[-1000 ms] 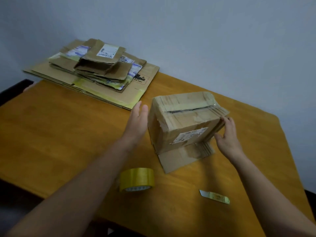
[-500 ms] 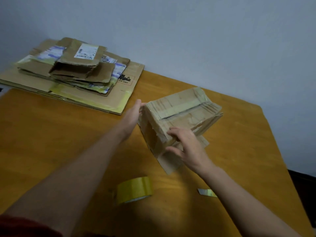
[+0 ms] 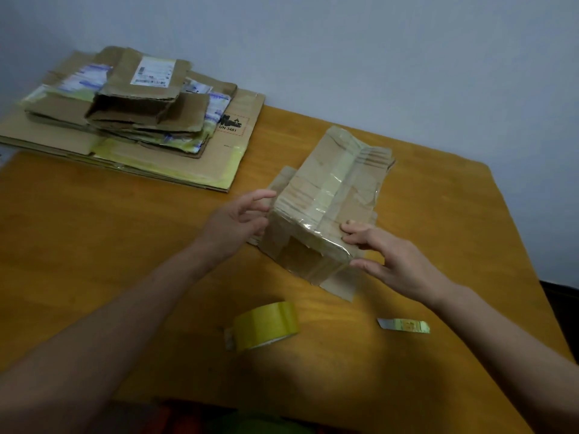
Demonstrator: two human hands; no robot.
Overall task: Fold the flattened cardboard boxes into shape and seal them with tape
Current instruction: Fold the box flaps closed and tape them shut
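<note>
A worn brown cardboard box (image 3: 326,195), folded into shape with old clear tape along its top seam, stands in the middle of the wooden table (image 3: 94,230). My right hand (image 3: 385,255) grips its near right corner, fingers on top and thumb below the edge. My left hand (image 3: 233,222) is at the box's left side with relaxed fingers spread, touching or just off the wall. A roll of yellow tape (image 3: 266,325) lies in front of the box. A stack of flattened cardboard boxes (image 3: 131,120) sits at the far left of the table.
A short strip of yellow tape (image 3: 404,325) lies on the table to the right of the roll. A pale wall stands right behind the table. The table's right edge drops off beside a dark object at the far right.
The box has been turned so its taped seam runs away from me. My right hand shifted from the box's front face to its near right corner. The view moved closer.
</note>
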